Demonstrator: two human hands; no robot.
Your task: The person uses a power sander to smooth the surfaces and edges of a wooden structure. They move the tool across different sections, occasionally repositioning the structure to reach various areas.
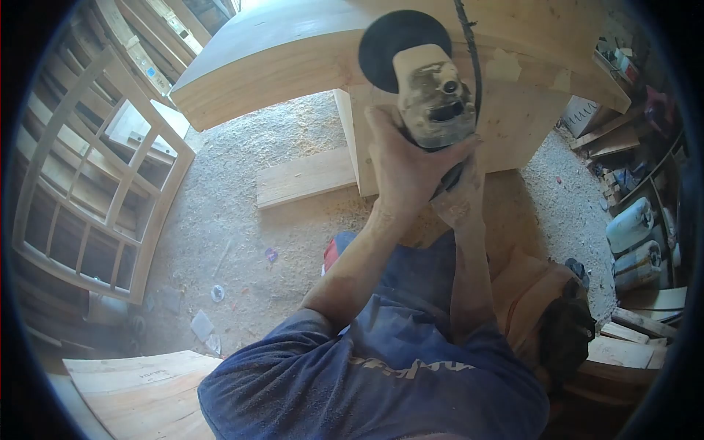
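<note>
A dusty angle grinder (434, 92) with a round black disc (385, 51) is in both of my hands, up against the edge of a large curved wooden top (279, 77). My left hand (400, 161) is wrapped round the tool's body just behind its head, thumb across it. Lower and to the right, my right hand (463, 194) is closed round the rear of the body, its fingers partly hidden by the left hand and wrist. A dark cord (471, 55) runs beside the grinder. Whether the disc touches the wood is hard to tell.
Under the top stands a wooden panel (513, 125), with a loose board (308, 177) on the shavings-covered floor (242, 227). At left leans a wooden window frame (150, 191). White containers (632, 224) and wood offcuts are at right. A pale board (139, 389) lies lower left.
</note>
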